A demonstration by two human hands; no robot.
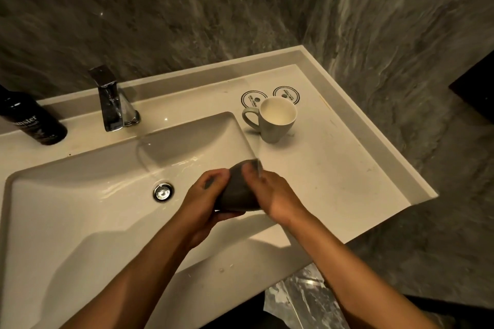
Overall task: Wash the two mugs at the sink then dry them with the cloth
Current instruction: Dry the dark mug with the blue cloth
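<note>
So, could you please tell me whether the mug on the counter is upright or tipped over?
Upright: the light mug stands on its base, open mouth up, handle toward the sink.

glossy white sink [80, 222], chrome tap [111, 104], rough stone wall [187, 8]

Both hands, left [204, 195] and right [270, 195], curl inward; forearms converge.

The left half of the white rectangular basin [80, 195] lies open around the chrome drain plug [163, 192]. At the back rim stand the chrome square tap [112, 104] and a black labelled bottle [32, 120]. On the white counter [334, 168], a pale ceramic mug [275, 120] stands upright beside two round printed coasters [286, 93]; the counter's nearer part lies bare.
</note>
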